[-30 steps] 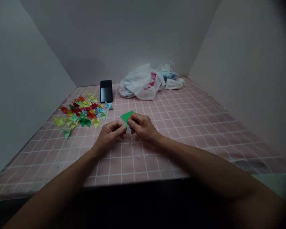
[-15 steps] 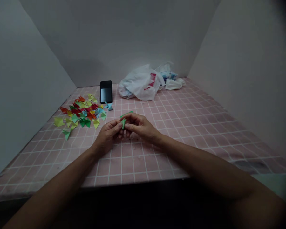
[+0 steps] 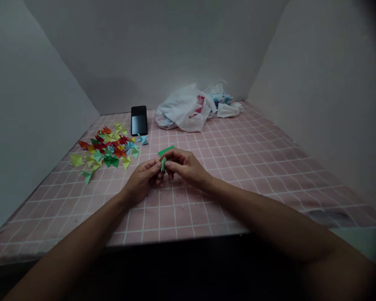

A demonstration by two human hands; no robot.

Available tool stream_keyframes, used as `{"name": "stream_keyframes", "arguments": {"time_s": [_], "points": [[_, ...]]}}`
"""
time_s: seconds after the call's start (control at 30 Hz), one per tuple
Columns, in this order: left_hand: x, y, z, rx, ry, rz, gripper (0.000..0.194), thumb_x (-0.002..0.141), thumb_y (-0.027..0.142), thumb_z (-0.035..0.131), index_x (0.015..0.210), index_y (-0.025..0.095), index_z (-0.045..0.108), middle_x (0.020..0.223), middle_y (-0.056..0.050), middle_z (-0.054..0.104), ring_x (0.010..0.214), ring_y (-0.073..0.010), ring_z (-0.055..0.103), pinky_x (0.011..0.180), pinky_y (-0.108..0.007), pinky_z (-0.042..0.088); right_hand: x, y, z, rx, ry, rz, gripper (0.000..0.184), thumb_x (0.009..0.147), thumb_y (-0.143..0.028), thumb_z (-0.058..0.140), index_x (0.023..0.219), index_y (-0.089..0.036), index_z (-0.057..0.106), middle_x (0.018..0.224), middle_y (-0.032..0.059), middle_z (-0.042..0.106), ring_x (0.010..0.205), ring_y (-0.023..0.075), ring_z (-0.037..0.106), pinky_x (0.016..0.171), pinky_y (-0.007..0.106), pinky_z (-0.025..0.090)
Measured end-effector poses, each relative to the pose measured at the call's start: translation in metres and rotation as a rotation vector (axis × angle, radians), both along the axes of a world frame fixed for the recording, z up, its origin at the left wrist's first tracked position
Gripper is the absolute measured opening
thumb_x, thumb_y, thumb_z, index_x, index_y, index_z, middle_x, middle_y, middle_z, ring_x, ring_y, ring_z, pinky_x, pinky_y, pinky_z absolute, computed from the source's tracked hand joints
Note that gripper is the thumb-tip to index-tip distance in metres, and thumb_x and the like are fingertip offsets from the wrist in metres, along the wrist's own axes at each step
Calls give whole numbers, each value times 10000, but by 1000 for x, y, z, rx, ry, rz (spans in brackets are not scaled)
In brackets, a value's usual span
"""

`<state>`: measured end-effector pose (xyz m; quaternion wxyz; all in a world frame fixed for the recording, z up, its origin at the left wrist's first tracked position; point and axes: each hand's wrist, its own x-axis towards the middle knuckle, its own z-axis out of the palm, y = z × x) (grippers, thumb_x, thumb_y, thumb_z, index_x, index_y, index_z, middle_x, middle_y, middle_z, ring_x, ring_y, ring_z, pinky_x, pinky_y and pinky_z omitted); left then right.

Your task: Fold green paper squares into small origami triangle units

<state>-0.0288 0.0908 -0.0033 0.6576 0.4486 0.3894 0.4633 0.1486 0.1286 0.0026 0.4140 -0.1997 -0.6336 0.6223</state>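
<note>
A small folded piece of light green paper (image 3: 163,164) is pinched between my two hands, above the middle of the table. My left hand (image 3: 143,175) grips its left side between thumb and fingers. From the right, my right hand (image 3: 185,167) closes thumb and forefinger on it. The fingers partly cover the paper, so its full shape is hidden. Just behind my right fingers a flat green sheet of paper (image 3: 166,150) lies on the cloth. To the left spreads a pile of folded paper pieces (image 3: 113,161) in red, orange, yellow, green and blue.
A black phone (image 3: 139,121) lies behind the pile. White plastic bags (image 3: 183,108) rest against the back wall. A pink checked tablecloth (image 3: 244,159) covers the table, with walls at the left, back and right.
The green paper between my fingers has turned a little and shows a narrower, more spread edge. My right hand has shifted slightly, baring more of the flat green sheet.
</note>
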Motion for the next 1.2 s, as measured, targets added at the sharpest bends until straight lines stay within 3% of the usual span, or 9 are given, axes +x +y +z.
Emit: {"name": "stream_keyframes", "arguments": {"time_s": [0.47,0.8,1.2], "points": [[0,-1,3,21,16,36,366,805,441,815,721,155,602,617,34,555,487,-62,478,487,-184,437,-2,5,-5,-29,17,35,95,916,-222,588,986,-163,615,731,-19,658,567,90,606,562,221,522],[-1,0,-2,-4,-1,8,350,805,445,817,770,160,617,601,48,533,478,-63,467,484,-185,438,-2,2,-1,-75,11,51,122,847,-147,605,965,-174,592,712,-35,649,549,78,586,541,202,505],[3,-1,6,100,61,147,394,747,461,857,691,162,608,590,44,558,477,-55,478,494,-177,434,-5,1,-4,-62,-17,33,334,825,-197,676,1129,-194,537,730,-68,610,511,75,572,480,195,482]]}}
